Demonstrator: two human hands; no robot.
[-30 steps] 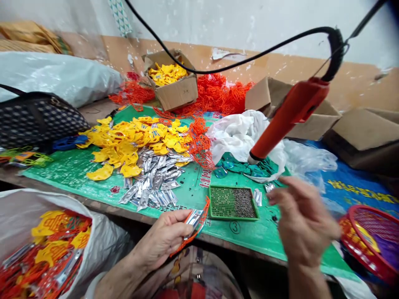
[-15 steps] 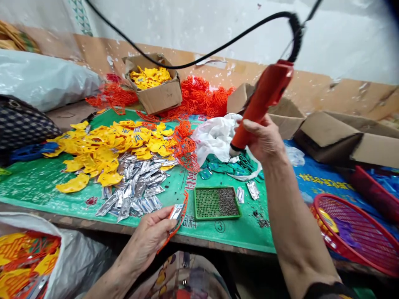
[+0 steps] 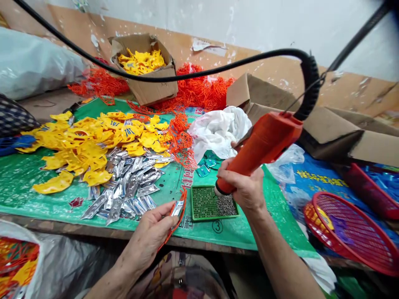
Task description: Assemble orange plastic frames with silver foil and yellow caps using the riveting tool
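Note:
My left hand [image 3: 151, 230] pinches a small silver metal plate [image 3: 177, 208] together with a thin orange plastic piece [image 3: 183, 204] at the table's front edge. In my right hand [image 3: 249, 189] is a red electric screwdriver [image 3: 264, 137], its fingers wrapped round the body. The screwdriver's nose points down over a green perforated tray [image 3: 215, 218]. Small screws [image 3: 227, 206] lie heaped in the tray's right part. I cannot make out the bit's tip or whether it touches a screw. Left of the tray spreads a pile of silver plates [image 3: 131, 189].
Yellow plastic parts [image 3: 90, 143] are heaped at left, before a cardboard box [image 3: 152, 89] of more. Orange lattice pieces [image 3: 199, 91] and a white bag [image 3: 215, 128] lie behind the tray. A black cable [image 3: 218, 70] crosses overhead. At right stands a red basket [image 3: 352, 241].
My right hand has brought the screwdriver down and nearer, from above the white bag to over the screw tray. My left hand keeps its pinch on the plate and orange piece.

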